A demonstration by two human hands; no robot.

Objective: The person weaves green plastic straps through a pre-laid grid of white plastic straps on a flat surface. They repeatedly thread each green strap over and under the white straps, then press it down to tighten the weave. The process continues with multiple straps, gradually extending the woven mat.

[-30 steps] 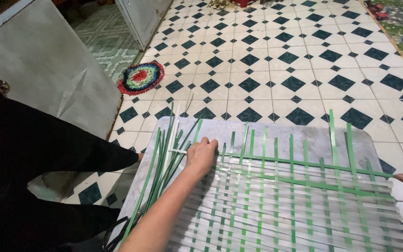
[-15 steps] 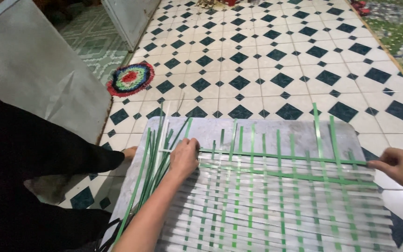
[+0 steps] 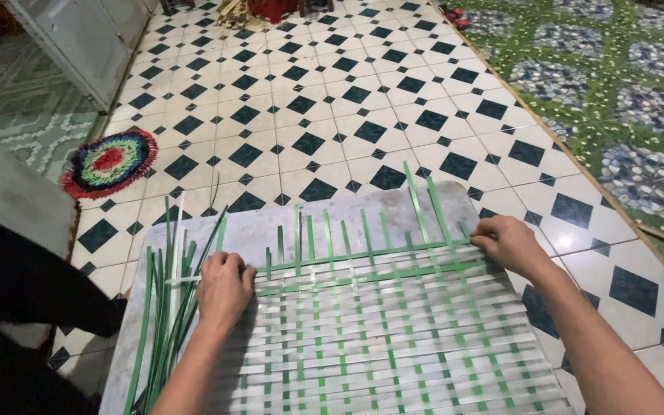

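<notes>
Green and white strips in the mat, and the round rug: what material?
Strips: flat, thin, slightly glossy bands, likely plastic strapping; they catch the light and hold sharp straight edges. Round rug: looks like soft yarn or fabric, matte, worked in coloured rings with a fuzzy edge. Neither is certain from the look alone.

Dim indoor light, glare on floor tile (image 3: 564,240), corners dark.

A single head-worn view looks steeply down and forward from above the person's own arms. It sits close over the grey board (image 3: 424,206), whose near edge runs out of the bottom of the frame, with the woven green and white mat (image 3: 393,338) filling the lower middle. Both the left hand (image 3: 224,288) and right hand (image 3: 507,244) enter from below. Beyond the board's far edge, the checkered tile floor (image 3: 332,100) stretches away to the top.
</notes>
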